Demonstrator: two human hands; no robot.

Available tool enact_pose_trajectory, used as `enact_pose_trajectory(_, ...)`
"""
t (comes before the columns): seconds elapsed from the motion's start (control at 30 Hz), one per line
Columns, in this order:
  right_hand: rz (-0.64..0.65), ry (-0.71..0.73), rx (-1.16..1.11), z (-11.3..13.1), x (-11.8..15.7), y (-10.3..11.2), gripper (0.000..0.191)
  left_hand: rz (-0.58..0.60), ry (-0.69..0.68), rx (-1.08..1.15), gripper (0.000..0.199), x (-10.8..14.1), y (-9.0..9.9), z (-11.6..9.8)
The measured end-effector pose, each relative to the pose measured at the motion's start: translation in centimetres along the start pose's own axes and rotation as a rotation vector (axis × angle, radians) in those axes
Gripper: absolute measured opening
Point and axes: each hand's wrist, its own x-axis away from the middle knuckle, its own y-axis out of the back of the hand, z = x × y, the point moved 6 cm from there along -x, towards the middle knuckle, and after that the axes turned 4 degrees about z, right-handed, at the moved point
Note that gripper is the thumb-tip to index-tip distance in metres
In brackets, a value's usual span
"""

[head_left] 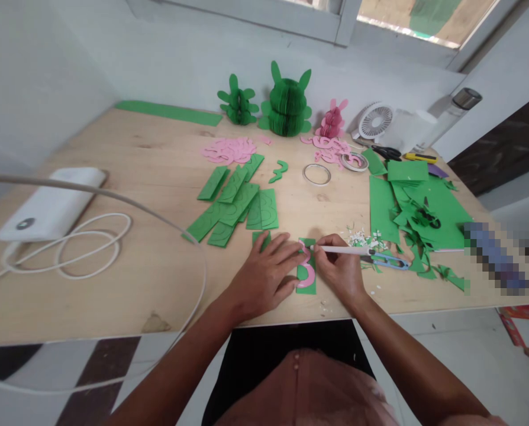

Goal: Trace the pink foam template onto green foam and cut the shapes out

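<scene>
So in the head cam, the left bare hand (pixel 268 273) lies palm down with its fingers a bit apart, not gripping anything, fingertips on a curvy pink paper template (pixel 307 276). That template sits on top of a small green paper rectangle (pixel 306 290) near the front edge of the pale wooden table (pixel 158 266). The right bare hand (pixel 339 266) has its fingers pinched together on a slim white pen (pixel 347 250), tip right at the template's upper end. Just past that hand there's a blue-handled cutting tool (pixel 395 261) beside some tiny white paper scraps (pixel 367 238). Overlapping green paper strips with curved outlines (pixel 233 207) lie beyond the left hand, and a pile of pink paper cutouts (pixel 229 150) is behind those.
</scene>
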Motion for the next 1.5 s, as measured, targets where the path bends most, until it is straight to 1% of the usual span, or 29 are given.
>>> enact_pose_trajectory(0.43, 0.008, 0.037, 0.013, 0.6, 0.2, 0.1, 0.006, 0.002, 0.003, -0.001, 0.047, 0.0, -0.1, 0.0)
enact_pose_trajectory(0.63, -0.014, 0.044, 0.022, 0.8, 0.4, 0.2, 0.006, -0.004, -0.005, -0.001, 0.047, 0.0, 0.0, 0.0)
enact_pose_trajectory(0.8, -0.027, 0.036, 0.040, 0.9, 0.5, 0.3, 0.007, -0.006, -0.006, 0.001, 0.046, 0.1, -0.1, 0.0)
enact_pose_trajectory(1.13, -0.015, 0.033, 0.073, 1.1, 0.7, 0.6, 0.007, -0.005, -0.001, 0.012, 0.045, 0.0, 0.1, 0.0)
enact_pose_trajectory(1.5, -0.018, 0.020, 0.093, 1.1, 0.9, 0.7, 0.007, -0.004, -0.016, -0.018, 0.045, 0.1, 0.0, -0.1)
